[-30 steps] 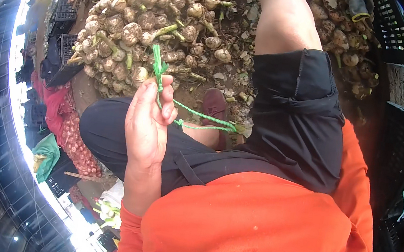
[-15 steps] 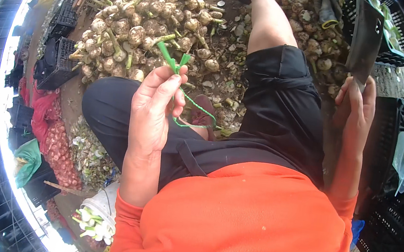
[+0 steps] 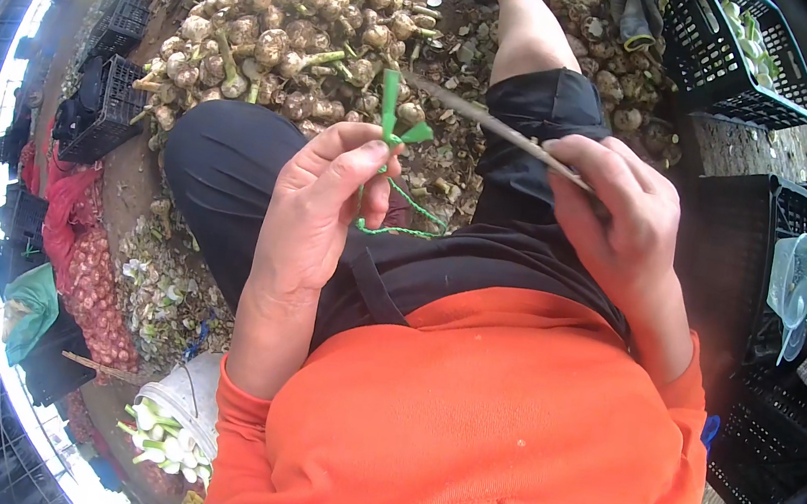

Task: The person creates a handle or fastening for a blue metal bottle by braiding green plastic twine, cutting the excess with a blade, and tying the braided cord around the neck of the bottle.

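Dirt floor (image 3: 136,191) underfoot, soil-caked bulb heap (image 3: 278,40) ahead, black crate (image 3: 744,102) at upper right. Pinching green cord (image 3: 388,114) at its knot in left hand (image 3: 317,203), over dark shorts (image 3: 233,166), with twisted loop below. Gripping knife (image 3: 485,118) in right hand (image 3: 623,206). Changed within half a second: now holding knife across the front, nearly edge-on, instead of upright out at right. Meaning: both hands together, knife tip just beside cord's upper tail. Can't tell contact.
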Action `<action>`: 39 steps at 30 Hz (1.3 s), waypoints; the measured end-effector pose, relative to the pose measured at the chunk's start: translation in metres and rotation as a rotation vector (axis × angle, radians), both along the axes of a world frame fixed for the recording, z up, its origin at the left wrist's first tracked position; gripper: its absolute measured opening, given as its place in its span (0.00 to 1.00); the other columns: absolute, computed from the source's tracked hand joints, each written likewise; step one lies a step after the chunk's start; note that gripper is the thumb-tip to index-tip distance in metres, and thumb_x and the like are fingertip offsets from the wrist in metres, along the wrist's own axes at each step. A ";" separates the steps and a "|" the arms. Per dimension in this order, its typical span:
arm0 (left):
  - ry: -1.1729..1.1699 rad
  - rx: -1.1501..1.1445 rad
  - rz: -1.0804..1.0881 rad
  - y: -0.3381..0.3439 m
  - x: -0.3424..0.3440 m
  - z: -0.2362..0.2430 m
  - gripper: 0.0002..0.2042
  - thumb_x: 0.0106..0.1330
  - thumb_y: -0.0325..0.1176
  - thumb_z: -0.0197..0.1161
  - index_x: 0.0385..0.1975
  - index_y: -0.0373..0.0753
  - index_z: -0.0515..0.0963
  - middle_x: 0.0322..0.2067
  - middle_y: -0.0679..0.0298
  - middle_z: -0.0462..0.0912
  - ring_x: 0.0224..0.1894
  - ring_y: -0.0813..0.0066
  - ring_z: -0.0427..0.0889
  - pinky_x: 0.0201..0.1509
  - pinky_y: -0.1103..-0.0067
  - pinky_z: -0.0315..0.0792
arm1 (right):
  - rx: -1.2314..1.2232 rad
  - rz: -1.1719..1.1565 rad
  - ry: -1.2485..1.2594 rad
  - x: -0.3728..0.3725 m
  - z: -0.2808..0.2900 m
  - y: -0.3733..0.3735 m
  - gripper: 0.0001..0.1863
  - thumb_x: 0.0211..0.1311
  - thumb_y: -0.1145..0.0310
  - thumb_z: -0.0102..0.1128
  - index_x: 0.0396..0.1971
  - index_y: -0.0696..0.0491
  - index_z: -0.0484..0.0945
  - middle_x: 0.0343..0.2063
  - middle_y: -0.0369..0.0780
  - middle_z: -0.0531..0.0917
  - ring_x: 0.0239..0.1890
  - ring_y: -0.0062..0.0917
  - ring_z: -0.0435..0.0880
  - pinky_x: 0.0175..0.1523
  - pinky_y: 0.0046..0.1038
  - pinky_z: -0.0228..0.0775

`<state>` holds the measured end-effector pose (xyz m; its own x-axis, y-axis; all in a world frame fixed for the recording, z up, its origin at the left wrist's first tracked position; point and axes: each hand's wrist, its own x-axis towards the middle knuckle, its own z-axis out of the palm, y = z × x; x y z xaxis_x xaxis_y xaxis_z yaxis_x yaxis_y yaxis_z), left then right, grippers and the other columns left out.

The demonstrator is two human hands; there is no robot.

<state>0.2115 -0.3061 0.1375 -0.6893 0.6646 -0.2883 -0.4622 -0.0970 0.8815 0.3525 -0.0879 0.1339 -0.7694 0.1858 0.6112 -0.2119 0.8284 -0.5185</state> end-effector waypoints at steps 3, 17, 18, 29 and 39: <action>0.121 -0.130 -0.015 0.004 0.009 0.005 0.11 0.64 0.31 0.61 0.43 0.34 0.77 0.28 0.62 0.81 0.23 0.81 0.76 0.25 0.85 0.69 | 0.198 0.012 0.036 -0.005 0.002 -0.003 0.15 0.40 0.76 0.65 0.33 0.49 0.79 0.20 0.35 0.73 0.20 0.29 0.76 0.25 0.28 0.69; 0.253 -0.076 -0.064 0.006 0.013 0.001 0.11 0.67 0.29 0.59 0.48 0.36 0.75 0.34 0.67 0.82 0.29 0.84 0.80 0.29 0.89 0.72 | 0.349 0.115 -0.110 0.009 -0.006 0.010 0.21 0.38 0.72 0.67 0.39 0.52 0.79 0.21 0.35 0.72 0.20 0.29 0.73 0.27 0.29 0.67; 0.311 -0.066 -0.081 0.005 0.013 -0.002 0.13 0.67 0.27 0.58 0.50 0.36 0.74 0.41 0.63 0.81 0.31 0.82 0.81 0.29 0.87 0.74 | 0.347 0.115 -0.113 0.009 -0.004 0.011 0.21 0.38 0.72 0.67 0.39 0.52 0.79 0.21 0.35 0.72 0.20 0.29 0.73 0.27 0.29 0.67; 0.361 0.023 -0.147 0.009 0.015 -0.011 0.15 0.70 0.27 0.54 0.55 0.37 0.70 0.47 0.60 0.79 0.36 0.76 0.83 0.34 0.82 0.80 | 0.414 0.020 -0.135 0.017 0.000 0.013 0.14 0.40 0.73 0.64 0.31 0.47 0.76 0.18 0.32 0.67 0.18 0.24 0.73 0.25 0.26 0.67; 0.301 0.043 -0.179 0.017 0.023 -0.005 0.12 0.66 0.20 0.53 0.48 0.34 0.72 0.39 0.63 0.79 0.38 0.80 0.82 0.37 0.85 0.78 | 0.549 0.016 -0.149 0.023 -0.004 0.018 0.13 0.46 0.68 0.58 0.36 0.47 0.76 0.22 0.32 0.68 0.22 0.21 0.75 0.29 0.24 0.68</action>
<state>0.2343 -0.2891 0.1330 -0.6109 0.7896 -0.0584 -0.1949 -0.0784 0.9777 0.3755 -0.0703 0.1296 -0.8547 -0.1404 0.4998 -0.1838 0.9822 -0.0384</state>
